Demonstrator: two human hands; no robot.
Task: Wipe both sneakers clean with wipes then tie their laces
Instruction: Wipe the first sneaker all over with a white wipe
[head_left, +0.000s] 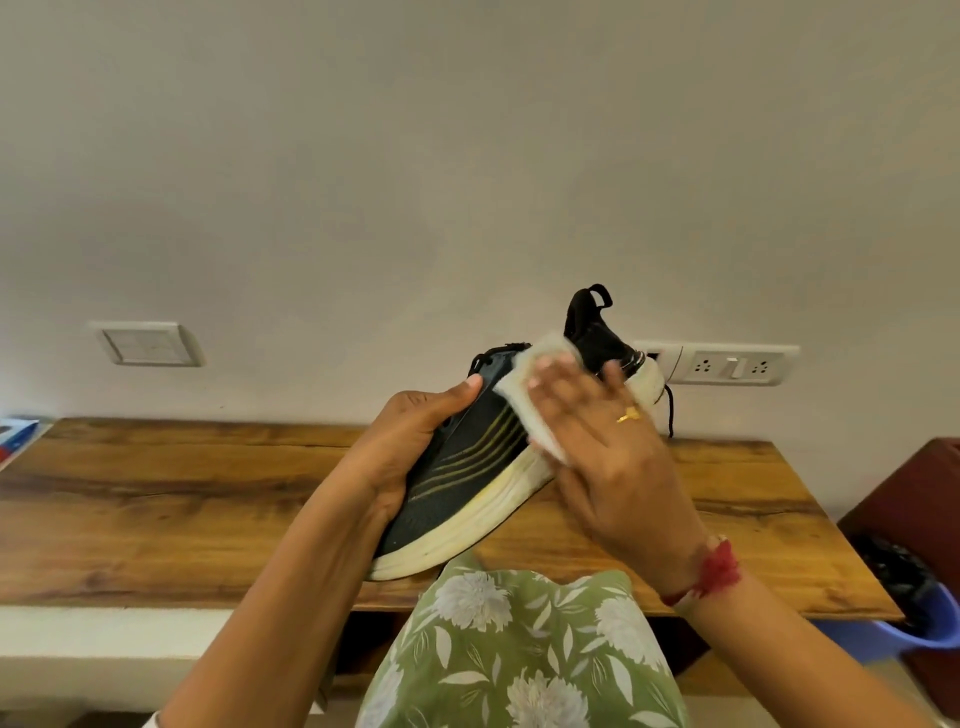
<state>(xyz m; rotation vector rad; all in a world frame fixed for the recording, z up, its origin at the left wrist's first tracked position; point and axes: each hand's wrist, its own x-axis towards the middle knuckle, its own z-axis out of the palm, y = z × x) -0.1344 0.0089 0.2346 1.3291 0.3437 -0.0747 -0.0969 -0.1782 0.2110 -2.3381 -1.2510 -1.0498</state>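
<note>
A dark sneaker with gold stripes and a cream-white sole is held tilted above the wooden table, toe towards me and heel up by the wall. My left hand grips its upper from the left, thumb across the top. My right hand presses a white wipe flat against the sneaker's side, fingers spread and blurred. A black lace hangs loose past the heel. The second sneaker is not in view.
A wall runs behind the table with a switch plate at left and a socket strip at right. A blue bin with dark contents stands at the right edge beside a brown piece of furniture. A blue-red box lies far left.
</note>
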